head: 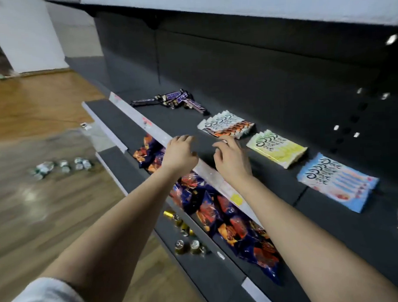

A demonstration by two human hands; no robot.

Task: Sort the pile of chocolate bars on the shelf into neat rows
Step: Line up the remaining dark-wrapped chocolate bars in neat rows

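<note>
Heap of glossy purple chocolate bars (171, 101) on matte dark grey shelf (170, 126), well beyond left hand (179, 153) and right hand (232, 160), both empty, loosely curled.

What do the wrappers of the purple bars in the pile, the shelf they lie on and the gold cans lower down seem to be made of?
Purple bars: glossy plastic or foil film, judging by the bright glints; the blur leaves it open which.
Shelf: probably painted metal, dark grey and matte, a thin flat deck with no shine.
Gold cans: metal, going by the mirror-like gold tops.
</note>
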